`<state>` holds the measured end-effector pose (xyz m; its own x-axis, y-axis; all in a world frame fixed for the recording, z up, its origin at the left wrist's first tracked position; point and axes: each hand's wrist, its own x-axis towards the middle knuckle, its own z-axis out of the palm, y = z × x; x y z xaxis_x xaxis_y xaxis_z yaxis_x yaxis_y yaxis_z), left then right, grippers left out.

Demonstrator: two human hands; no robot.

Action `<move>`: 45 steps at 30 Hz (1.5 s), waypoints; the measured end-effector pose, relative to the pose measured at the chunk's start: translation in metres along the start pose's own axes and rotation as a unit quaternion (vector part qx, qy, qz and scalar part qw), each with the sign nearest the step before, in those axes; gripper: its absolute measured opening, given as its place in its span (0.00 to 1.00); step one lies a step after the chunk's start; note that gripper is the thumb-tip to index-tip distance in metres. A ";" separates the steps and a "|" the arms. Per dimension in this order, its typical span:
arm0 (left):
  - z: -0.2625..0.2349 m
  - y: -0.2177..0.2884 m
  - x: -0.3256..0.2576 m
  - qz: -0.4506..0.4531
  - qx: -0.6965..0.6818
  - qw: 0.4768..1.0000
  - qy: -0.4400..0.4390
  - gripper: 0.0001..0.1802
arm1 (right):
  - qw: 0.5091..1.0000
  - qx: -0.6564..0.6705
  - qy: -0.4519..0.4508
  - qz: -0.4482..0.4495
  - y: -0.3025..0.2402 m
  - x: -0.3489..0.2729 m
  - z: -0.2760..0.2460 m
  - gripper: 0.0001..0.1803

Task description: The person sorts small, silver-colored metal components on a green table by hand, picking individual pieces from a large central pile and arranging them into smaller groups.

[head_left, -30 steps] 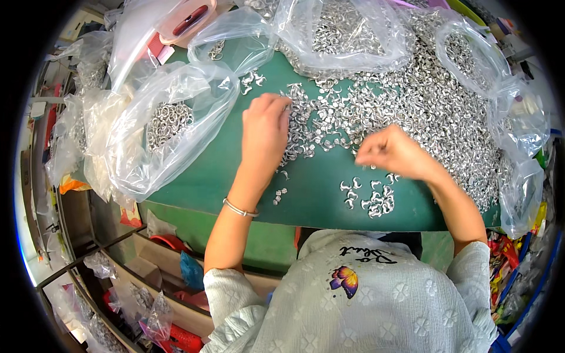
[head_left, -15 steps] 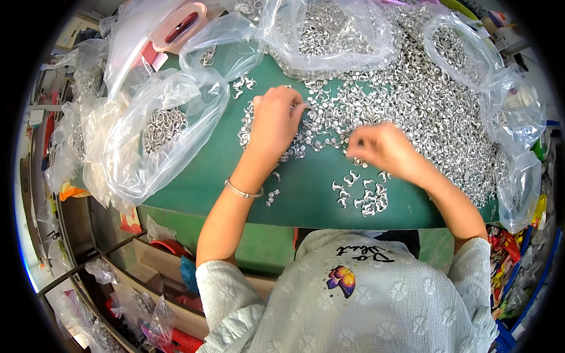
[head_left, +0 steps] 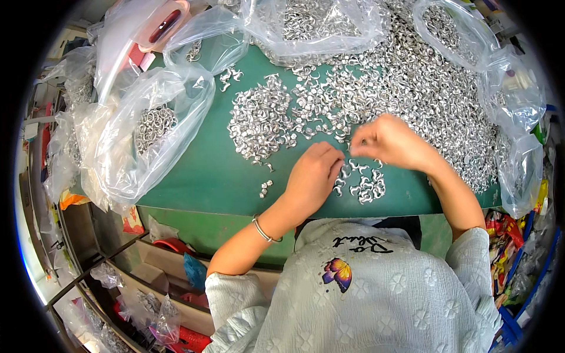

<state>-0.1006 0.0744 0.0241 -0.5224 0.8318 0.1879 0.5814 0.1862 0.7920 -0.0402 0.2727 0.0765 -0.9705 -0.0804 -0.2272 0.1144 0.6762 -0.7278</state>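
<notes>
My left hand (head_left: 316,175), a bangle on its wrist, is low over the green table top (head_left: 194,185), fingers bent together beside a small group of curved silver metal pieces (head_left: 369,189). What its fingertips hold, if anything, is hidden. Slightly blurred, my right hand (head_left: 393,141) is pinched at the near edge of a large spread of similar small metal pieces (head_left: 438,109). Nothing can be made out between its fingers. Left of the spread lies a rounded pile of metal pieces (head_left: 259,120). A few small blocky pieces (head_left: 265,189) sit nearer me.
An open clear plastic bag (head_left: 194,132) with metal rings inside stands at the left. More clear bags of pieces stand at the back (head_left: 315,53) and back right (head_left: 471,56). A pink container (head_left: 165,26) is at the far left. Shelving (head_left: 170,291) with bags is below the table's edge.
My left hand has moved from the rounded pile toward me and right, to the small group of pieces, uncovering the pile. My right hand stays near the same spot, still pinched.
</notes>
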 end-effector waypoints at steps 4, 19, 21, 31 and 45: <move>0.000 0.012 -0.002 -0.013 -0.007 1.000 0.007 0.11 | 0.987 -0.156 0.034 0.015 0.006 -0.026 0.016 0.11; -0.004 0.004 0.021 0.090 0.159 0.983 -0.003 0.16 | 0.982 -0.163 0.097 0.007 0.005 -0.019 0.014 0.11; 0.001 -0.008 0.035 0.093 0.169 0.981 -0.010 0.14 | 0.965 -0.213 0.148 -0.045 0.020 -0.013 0.022 0.09; -0.019 -0.025 0.073 0.089 0.228 0.967 0.071 0.15 | 0.918 -0.237 0.303 0.101 0.056 -0.013 -0.031 0.07; 0.016 -0.012 0.107 0.095 0.228 0.969 0.026 0.10 | 0.920 -0.205 0.302 0.142 0.055 -0.012 -0.036 0.06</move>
<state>-0.1534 0.1700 0.0254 -0.4030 0.8484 0.3432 0.8788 0.2541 0.4038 -0.0300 0.3371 0.0621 -0.8683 0.4812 0.1206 0.4129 0.8358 -0.3617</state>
